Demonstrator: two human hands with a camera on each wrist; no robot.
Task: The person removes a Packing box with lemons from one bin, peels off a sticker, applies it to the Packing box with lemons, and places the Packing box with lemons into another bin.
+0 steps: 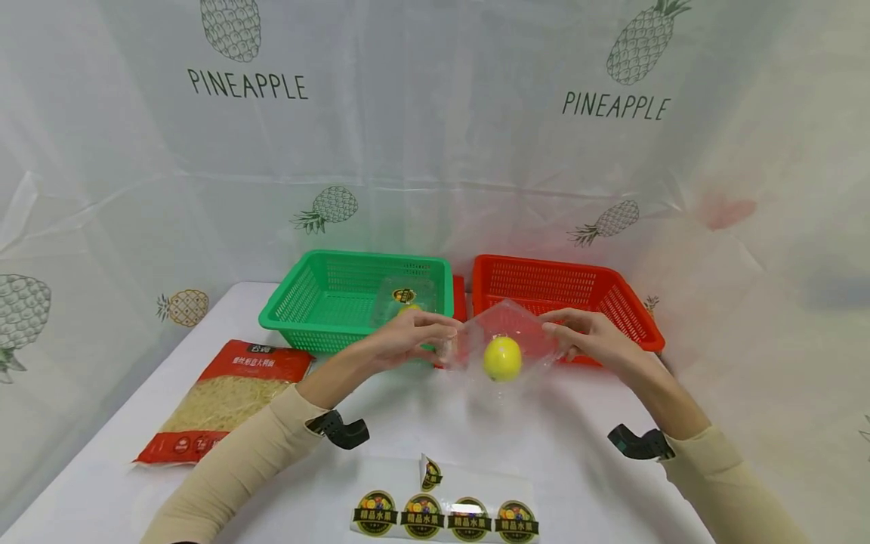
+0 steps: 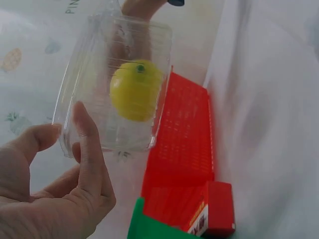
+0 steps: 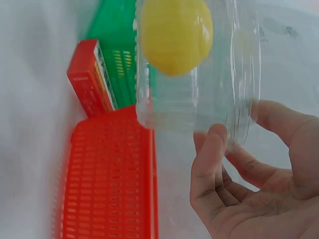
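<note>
Fruit (image 1: 502, 359) is boxed; clear box (image 3: 172, 97), seemingly unlabelled, pinched by left hand (image 1: 405, 340) and right hand (image 1: 596, 334) mid-frame; stickers (image 1: 422, 515) are left at bottom centre.

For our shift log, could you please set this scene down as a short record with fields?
Left hand: pinches one end of the clear box
Right hand: pinches its other end
Box contents: one yellow fruit
Green basket: another clear box with a round sticker
Red basket: right of the green one
Between baskets: red carton
Left side: pasta bag
Near side: sticker sheet
</note>
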